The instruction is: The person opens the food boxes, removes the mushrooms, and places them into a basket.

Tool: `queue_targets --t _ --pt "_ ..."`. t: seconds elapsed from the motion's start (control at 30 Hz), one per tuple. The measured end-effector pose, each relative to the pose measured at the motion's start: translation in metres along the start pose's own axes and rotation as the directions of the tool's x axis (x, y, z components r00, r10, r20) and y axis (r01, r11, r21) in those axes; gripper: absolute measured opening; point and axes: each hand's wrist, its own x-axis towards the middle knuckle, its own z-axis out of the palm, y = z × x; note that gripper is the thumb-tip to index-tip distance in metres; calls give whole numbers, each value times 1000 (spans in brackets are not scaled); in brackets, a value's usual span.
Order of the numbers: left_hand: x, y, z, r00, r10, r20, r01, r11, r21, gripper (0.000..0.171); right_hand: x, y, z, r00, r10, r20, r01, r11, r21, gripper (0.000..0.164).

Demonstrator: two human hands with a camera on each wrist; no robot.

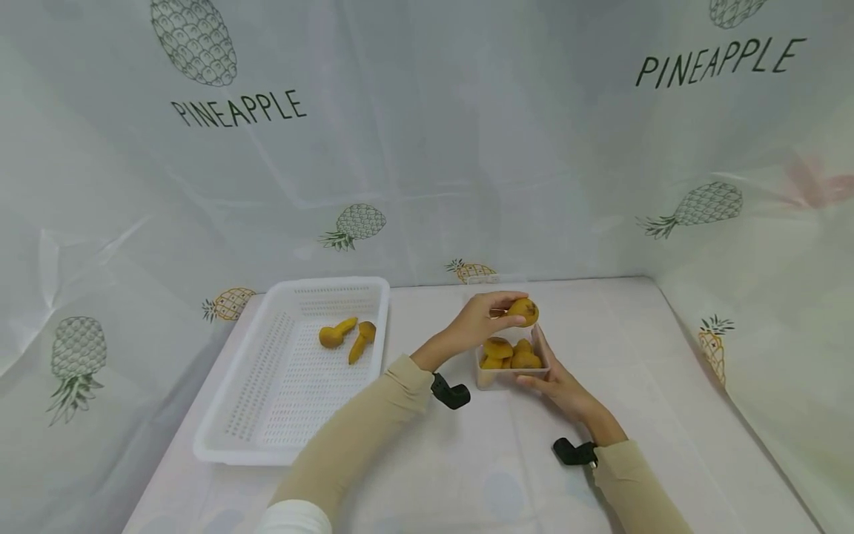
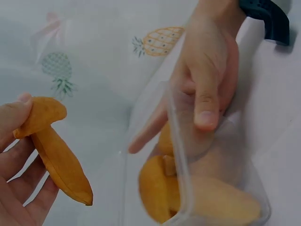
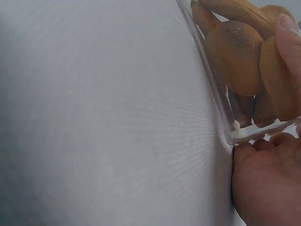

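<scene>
In the head view my left hand (image 1: 482, 319) holds a yellow-brown mushroom (image 1: 523, 311) above a clear plastic box (image 1: 491, 381). The left wrist view shows this mushroom (image 2: 63, 160) pinched by its cap between thumb and fingers, its thick stem slanting down. Several similar mushrooms (image 1: 525, 359) lie inside the box, pressed against its wall in the right wrist view. My right hand (image 1: 567, 391) grips the box at its right side, with the thumb along the near wall and the fingers round the side and far edge.
A white perforated plastic basket (image 1: 230, 400) stands on the left, with two mushrooms (image 1: 362, 342) at its right side. A clear lid (image 1: 497, 279) shows faintly behind the box. Pineapple-printed sheeting (image 1: 427, 148) hangs behind and beside the white-covered table (image 1: 440, 475).
</scene>
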Motion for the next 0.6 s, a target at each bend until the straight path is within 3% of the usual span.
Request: queue_targets --t 0.3,0.6 --pt "-12 11 -42 998 -14 -58 13 1000 -26 46 1 -3 2 1000 -2 -4 1 1000 -8 105" --pt "-38 10 -86 989 -28 -143 29 1000 7 46 0 -2 3 1000 9 -3 -9 999 -50 104"
